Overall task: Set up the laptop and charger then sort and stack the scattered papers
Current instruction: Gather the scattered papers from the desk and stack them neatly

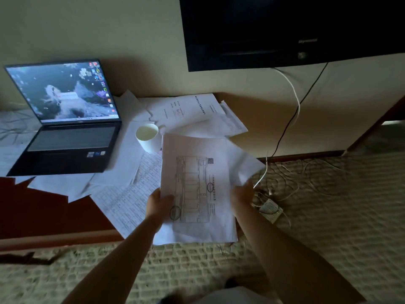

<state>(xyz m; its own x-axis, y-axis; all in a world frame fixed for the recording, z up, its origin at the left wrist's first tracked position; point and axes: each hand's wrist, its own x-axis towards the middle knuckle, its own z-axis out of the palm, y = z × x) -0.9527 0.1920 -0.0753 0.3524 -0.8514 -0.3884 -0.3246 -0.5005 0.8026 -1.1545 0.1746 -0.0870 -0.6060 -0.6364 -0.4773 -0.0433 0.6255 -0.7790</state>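
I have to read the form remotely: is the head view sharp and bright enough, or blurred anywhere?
Head view: dim room, laptop screen the brightest area; printed form lit but its text too soft to read; right hand and the sheet corner above it motion-blurred; left hand sharper; wide-angle bending at edges.

Head view, single wide-angle camera: worn on the person's head, facing forward and steeply down. Near range; both forearms enter from 6 o'clock. Frame spans the counter (43,207) from 9 o'clock to centre, the wall at 12 o'clock, a dark screen (285,29) at 1 o'clock, carpet (328,216) from 3 to 6 o'clock. Edges bowed by the lens. No second view.
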